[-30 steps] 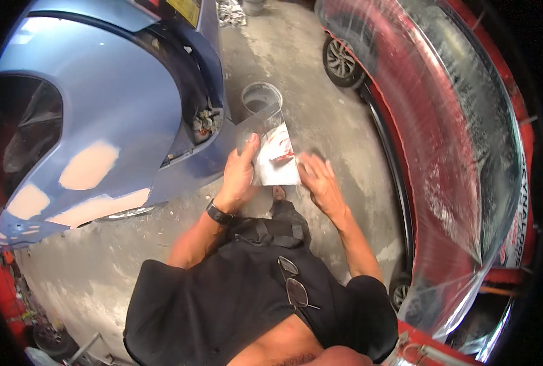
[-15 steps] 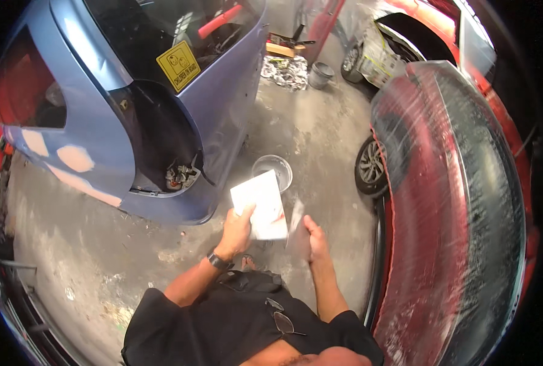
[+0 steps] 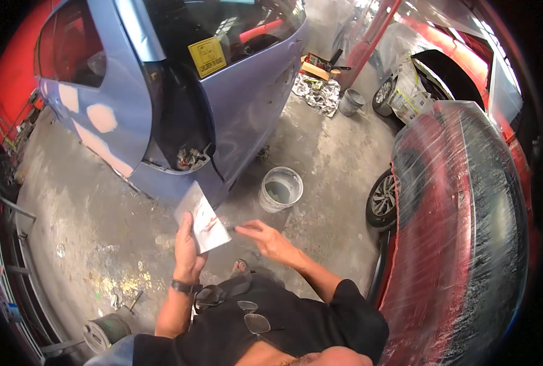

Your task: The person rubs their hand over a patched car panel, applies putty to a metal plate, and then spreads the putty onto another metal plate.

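My left hand (image 3: pixel 189 253) grips a flat white mixing board (image 3: pixel 205 229), tilted, with a small red smear and some pale paste on its face. Its thumb lies over the board's left edge. To the right of the board, my right hand (image 3: pixel 274 244) is pinched with its fingers pointing left. A thin spreader shows only faintly at its fingertips, nearly edge-on and blurred, close to the board's right edge. On the floor beyond the hands stands a whitish plastic bucket (image 3: pixel 282 189) with some greyish contents low inside.
A blue car (image 3: pixel 241 110) with pale filler patches and an open light recess stands ahead left. At right is a red car (image 3: pixel 433 244) under plastic film. Further off are a grey bucket (image 3: pixel 351 102) and crumpled paper (image 3: pixel 320 94). A round container (image 3: pixel 107 332) sits lower left.
The board has moved left and turned in my left hand. My right hand has swung left, bringing the spreader toward the board's right edge. The view has shifted, showing the whole bucket.
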Motion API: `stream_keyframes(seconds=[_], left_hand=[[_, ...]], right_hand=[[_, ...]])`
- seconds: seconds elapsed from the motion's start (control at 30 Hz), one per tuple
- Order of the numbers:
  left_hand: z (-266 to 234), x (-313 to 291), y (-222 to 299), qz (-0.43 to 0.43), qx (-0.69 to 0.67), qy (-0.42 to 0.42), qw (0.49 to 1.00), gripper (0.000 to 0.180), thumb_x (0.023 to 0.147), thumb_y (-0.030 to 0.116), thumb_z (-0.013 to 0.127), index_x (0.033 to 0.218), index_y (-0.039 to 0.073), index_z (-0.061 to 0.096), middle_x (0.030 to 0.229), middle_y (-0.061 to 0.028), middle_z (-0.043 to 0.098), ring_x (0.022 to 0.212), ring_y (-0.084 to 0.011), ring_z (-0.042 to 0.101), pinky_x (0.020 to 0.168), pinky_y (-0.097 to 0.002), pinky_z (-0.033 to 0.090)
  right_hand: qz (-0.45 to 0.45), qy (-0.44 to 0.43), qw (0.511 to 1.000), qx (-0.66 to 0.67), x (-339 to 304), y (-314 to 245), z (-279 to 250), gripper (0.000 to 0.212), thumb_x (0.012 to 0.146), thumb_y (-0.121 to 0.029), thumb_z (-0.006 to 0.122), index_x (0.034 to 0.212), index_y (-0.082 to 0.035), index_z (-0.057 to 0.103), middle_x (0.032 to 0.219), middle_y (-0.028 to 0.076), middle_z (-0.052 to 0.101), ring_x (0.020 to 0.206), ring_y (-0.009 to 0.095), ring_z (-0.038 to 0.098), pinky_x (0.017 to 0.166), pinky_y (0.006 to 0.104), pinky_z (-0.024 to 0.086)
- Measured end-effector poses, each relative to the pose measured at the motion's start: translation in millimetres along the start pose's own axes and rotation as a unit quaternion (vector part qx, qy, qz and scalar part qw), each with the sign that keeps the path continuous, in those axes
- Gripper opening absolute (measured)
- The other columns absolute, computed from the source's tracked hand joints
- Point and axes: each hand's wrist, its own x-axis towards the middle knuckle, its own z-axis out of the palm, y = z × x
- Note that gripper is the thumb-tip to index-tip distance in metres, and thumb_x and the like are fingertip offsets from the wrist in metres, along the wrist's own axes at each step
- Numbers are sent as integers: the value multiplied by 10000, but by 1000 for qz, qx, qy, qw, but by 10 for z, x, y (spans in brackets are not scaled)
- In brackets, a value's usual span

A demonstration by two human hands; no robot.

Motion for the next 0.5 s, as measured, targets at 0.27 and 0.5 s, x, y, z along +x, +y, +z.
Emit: stream_keyframes(seconds=[0.27,0.5], left_hand=[[-946,-706,-94,-53,-95,-92,990,367,1013,324,533,1214,21,587,1057,-89,683,916,-203,683,826,-356,563],[-1314,-1258,-221,140,352,183,907,442,979,427,591,871,-1,562,811,-18,577,683,-85,496,569,-263,449]], right_hand=[[-129,35,949,286,214,-994,-39,399,893,93,550,1286,31,588,1299,175,604,1143,265,613,957,315,469],[-253,14,927,-276,235,-1086,246,459,829,-196,604,1286,-208,573,1318,98,557,1180,310,549,907,526,455]])
